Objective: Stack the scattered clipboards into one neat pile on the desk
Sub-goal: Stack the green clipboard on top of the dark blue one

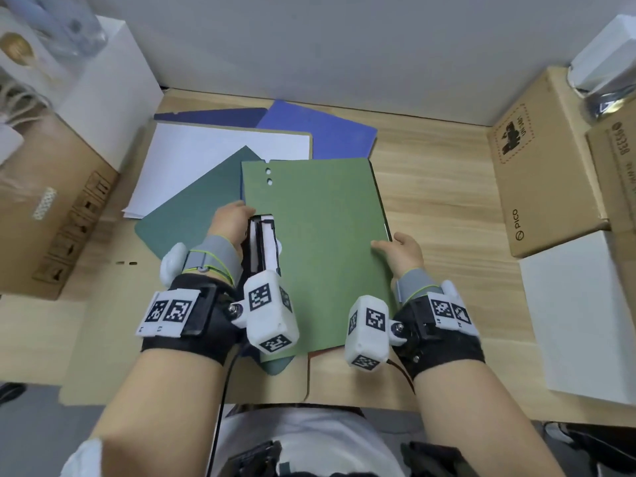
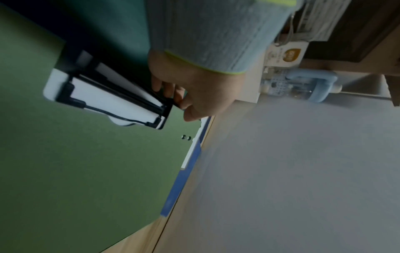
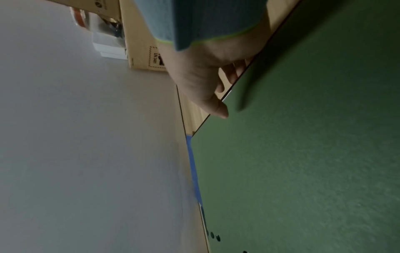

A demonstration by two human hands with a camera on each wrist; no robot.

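Observation:
A light green clipboard [image 1: 323,235] lies lengthwise in the middle of the wooden desk [image 1: 437,201], held by both hands. My left hand [image 1: 230,218] grips its left edge beside the black-and-white clip [image 1: 263,246]; the fingers [image 2: 168,90] curl at the clip [image 2: 112,99]. My right hand [image 1: 401,247] pinches the right edge, with the thumb [image 3: 220,111] on top of the board [image 3: 303,154] and the fingers beneath. Partly under it lie a dark green clipboard [image 1: 192,204], one carrying white paper [image 1: 213,149], a blue one [image 1: 327,132] and a navy one [image 1: 210,117].
Cardboard boxes flank the desk: one at the left [image 1: 51,218] and a PICO box [image 1: 540,166] at the right. A white box [image 1: 578,321] sits at the near right and another [image 1: 110,91] at the back left. A grey wall closes the back.

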